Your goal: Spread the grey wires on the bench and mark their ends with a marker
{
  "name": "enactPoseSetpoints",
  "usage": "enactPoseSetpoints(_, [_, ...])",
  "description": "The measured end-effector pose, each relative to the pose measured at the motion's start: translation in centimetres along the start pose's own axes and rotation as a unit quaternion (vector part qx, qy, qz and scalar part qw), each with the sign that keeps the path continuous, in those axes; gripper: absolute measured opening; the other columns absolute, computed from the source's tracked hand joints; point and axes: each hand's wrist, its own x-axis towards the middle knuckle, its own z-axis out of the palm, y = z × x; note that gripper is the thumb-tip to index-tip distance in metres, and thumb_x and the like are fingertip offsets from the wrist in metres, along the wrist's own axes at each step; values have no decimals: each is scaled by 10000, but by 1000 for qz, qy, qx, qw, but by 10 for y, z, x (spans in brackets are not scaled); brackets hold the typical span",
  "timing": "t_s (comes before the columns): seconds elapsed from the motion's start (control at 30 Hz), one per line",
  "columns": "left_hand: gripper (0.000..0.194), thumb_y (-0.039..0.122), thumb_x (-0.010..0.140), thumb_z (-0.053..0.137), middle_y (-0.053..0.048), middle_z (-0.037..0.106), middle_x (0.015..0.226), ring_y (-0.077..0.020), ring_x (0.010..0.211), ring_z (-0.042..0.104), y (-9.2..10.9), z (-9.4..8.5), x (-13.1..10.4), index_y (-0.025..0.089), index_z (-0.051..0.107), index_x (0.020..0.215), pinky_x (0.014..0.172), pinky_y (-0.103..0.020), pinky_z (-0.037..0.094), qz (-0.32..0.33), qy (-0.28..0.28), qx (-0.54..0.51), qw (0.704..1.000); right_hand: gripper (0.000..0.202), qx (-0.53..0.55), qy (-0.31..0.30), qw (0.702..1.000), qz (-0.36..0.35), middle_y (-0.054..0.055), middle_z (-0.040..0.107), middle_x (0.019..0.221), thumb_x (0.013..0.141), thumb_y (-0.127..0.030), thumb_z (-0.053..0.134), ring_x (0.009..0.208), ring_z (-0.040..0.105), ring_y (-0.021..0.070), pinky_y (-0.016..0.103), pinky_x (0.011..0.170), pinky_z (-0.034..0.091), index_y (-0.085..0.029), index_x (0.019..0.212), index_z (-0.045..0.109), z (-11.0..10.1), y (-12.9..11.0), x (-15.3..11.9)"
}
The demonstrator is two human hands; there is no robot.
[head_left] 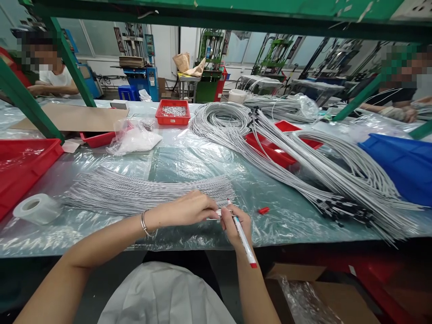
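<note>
Left hand [191, 208] pinched the end of a grey cable [216, 215] at the table's near edge. Right hand [236, 225] gripped a red-tipped marker pen [243, 240], nib up, touching that cable end. Cable ran left-right; pen crossed it steeply.

Both bare forearms reach up from the bottom of the view and converge near the middle. The left hand [191, 208] lies palm down with its knuckles up, the fingers curled together and pinched at their tips toward the right. A thin silver bangle circles the left wrist. The right hand [236, 225] stands just beside it, the 2 sets of fingertips almost touching. Its fingers are bent in a writing grip, closed around a slim white marker with a red end [243, 238], which slants down over the wrist.
</note>
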Motion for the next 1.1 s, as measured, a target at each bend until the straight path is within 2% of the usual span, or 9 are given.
enactPoseSetpoints(0.17, [232,218,869,445,6,601,567,-80,511,510,2,-3,-2,149,643,772,552,-204,337,-9,18,11,1000,310,-8,6,1000,0,-37,451,441,844,-303,484,404,419,93,226,430,344,-180,560,489,2,0,3])
enactPoseSetpoints(0.27, [290,285,878,436,-11,604,558,-86,509,542,3,-13,-2,133,638,736,532,-198,365,-31,7,-36,999,188,-25,71,997,-11,-19,567,520,828,-299,514,446,497,120,245,468,411,-159,902,614,-1,1,1])
enactPoseSetpoints(0.33, [306,322,871,448,-26,616,580,-97,537,577,3,-20,0,126,633,727,530,-192,399,-49,-8,-83,995,330,-60,117,991,-28,5,630,602,835,-272,503,502,544,136,273,546,462,-143,1133,562,-1,1,-3])
enactPoseSetpoints(0.47, [293,341,850,477,-41,631,646,-113,598,618,1,-26,4,122,634,736,530,-179,442,-61,-30,-159,985,447,-90,127,986,-65,25,672,684,849,-208,474,548,579,140,287,610,497,-147,1290,450,8,0,-9])
enactPoseSetpoints(0.67, [324,380,847,482,-50,639,678,-109,605,616,1,-27,6,119,670,818,496,-169,414,-52,-28,-155,986,571,-145,155,967,-141,-11,649,662,817,-121,506,559,594,132,277,641,500,-204,1359,346,20,0,-9])
enactPoseSetpoints(0.83, [336,393,853,469,-41,631,678,-89,553,596,0,-25,3,118,646,774,490,-167,417,-51,-14,-166,985,601,-150,84,973,-156,4,669,708,814,-97,508,613,611,145,281,631,496,-219,1372,319,9,-3,-6])
enactPoseSetpoints(0.9, [338,389,857,463,-30,615,639,-75,502,573,0,-24,2,116,636,757,463,-158,394,-52,-14,-153,987,600,-144,83,974,-154,29,688,790,821,-108,499,665,622,156,295,652,502,-209,1379,302,4,-5,-5])
enactPoseSetpoints(1.03, [355,393,863,452,-20,590,587,-65,462,552,2,-25,0,114,619,722,455,-153,380,-52,-36,-140,988,550,-151,76,969,-178,38,695,818,811,-120,515,646,601,157,298,639,493,-199,1340,383,0,-8,-3])
enactPoseSetpoints(1.1, [364,407,866,443,-23,596,605,-69,474,564,3,-26,0,116,617,734,461,-153,389,-56,-47,-140,987,502,-138,78,975,-157,32,687,799,814,-138,518,619,587,145,285,622,485,-195,1305,429,-1,-9,-2])
